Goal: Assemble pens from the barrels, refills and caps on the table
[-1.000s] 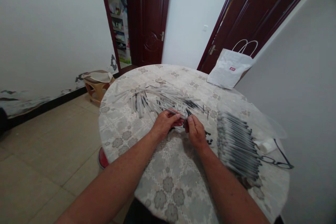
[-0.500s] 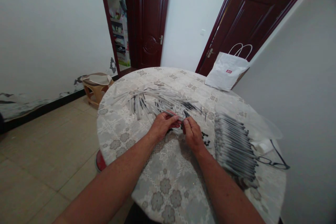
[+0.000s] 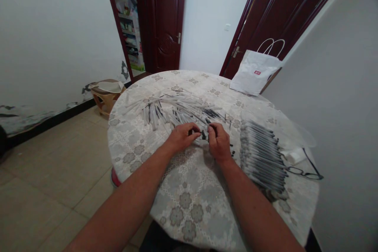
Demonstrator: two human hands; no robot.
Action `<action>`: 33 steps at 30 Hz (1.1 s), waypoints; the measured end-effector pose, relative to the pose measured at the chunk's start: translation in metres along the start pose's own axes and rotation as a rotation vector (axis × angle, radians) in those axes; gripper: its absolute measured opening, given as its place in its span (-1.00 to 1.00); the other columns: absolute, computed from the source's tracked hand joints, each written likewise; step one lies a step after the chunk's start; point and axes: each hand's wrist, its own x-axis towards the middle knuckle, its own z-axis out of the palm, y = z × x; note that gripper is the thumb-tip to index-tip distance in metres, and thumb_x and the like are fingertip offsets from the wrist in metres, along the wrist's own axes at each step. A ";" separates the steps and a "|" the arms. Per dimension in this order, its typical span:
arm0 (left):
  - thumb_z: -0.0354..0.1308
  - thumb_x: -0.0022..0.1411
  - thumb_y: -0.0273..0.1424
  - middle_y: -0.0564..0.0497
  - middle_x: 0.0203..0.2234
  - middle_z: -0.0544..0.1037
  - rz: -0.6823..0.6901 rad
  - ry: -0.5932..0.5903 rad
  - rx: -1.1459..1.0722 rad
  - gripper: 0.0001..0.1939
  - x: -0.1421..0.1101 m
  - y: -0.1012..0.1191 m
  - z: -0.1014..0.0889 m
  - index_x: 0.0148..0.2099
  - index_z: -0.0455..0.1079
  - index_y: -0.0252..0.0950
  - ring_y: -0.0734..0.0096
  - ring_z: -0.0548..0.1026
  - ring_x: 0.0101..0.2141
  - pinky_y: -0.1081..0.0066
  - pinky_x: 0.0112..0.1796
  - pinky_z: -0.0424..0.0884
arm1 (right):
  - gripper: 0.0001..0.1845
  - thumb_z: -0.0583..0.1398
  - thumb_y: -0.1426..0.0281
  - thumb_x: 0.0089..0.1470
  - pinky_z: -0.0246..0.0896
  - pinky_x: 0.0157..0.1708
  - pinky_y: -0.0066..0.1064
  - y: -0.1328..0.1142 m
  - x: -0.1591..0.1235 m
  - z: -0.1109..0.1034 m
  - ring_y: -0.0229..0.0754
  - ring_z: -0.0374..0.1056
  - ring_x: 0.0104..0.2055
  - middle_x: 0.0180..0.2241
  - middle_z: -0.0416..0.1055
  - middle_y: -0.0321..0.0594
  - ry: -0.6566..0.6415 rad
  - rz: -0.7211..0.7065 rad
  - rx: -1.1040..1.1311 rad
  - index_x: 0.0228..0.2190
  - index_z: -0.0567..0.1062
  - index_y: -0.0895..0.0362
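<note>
My left hand (image 3: pixel 182 137) and my right hand (image 3: pixel 219 141) meet over the middle of a round table (image 3: pixel 189 201) with a flowered cloth. Both pinch the ends of a thin pen part (image 3: pixel 203 132) between their fingertips. Just beyond the hands lies a loose heap of clear pen barrels and black refills (image 3: pixel 177 110). To the right of my right hand is a tidy row of assembled pens (image 3: pixel 262 155). A few small black caps (image 3: pixel 232 151) lie beside my right wrist.
A white paper bag (image 3: pixel 254 73) leans at the table's far right edge. Glasses (image 3: pixel 304 171) and a clear plastic bag (image 3: pixel 283 130) lie by the right wall. A low stool (image 3: pixel 106 96) stands on the tiled floor to the left. Dark doors are behind.
The hands drew a little closer to me and off the heap, and the fingertips came together on one small part. The view shifted slightly.
</note>
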 end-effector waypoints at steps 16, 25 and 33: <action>0.07 0.33 -0.51 -0.18 -0.24 0.52 0.267 -0.329 0.848 -0.83 -0.010 -0.006 0.020 -0.18 0.50 -0.27 0.08 0.47 -0.13 0.24 -0.16 0.38 | -0.73 0.05 0.25 0.33 0.29 -0.16 -0.34 0.003 -0.001 0.006 -0.14 0.43 -0.24 -0.26 0.52 -0.19 0.033 0.019 0.009 -0.11 0.47 0.09; 0.06 0.37 -0.41 -0.14 -0.23 0.58 0.163 -0.119 0.454 -0.81 -0.008 -0.002 0.023 -0.07 0.48 -0.25 0.13 0.49 -0.13 0.21 -0.05 0.36 | -0.75 0.07 0.27 0.30 0.30 -0.16 -0.33 0.003 -0.001 0.006 -0.15 0.43 -0.24 -0.28 0.52 -0.22 0.074 0.079 0.050 -0.12 0.47 0.08; 0.31 0.19 -0.23 0.02 -0.35 0.55 -0.321 0.310 -0.842 -0.70 0.010 0.000 0.004 -0.08 0.50 -0.27 0.52 0.43 -0.48 0.47 -0.45 0.38 | -0.79 0.13 0.24 0.26 0.29 -0.23 -0.34 0.006 -0.003 0.005 -0.14 0.42 -0.29 -0.31 0.49 -0.23 0.068 0.095 0.067 -0.15 0.45 0.08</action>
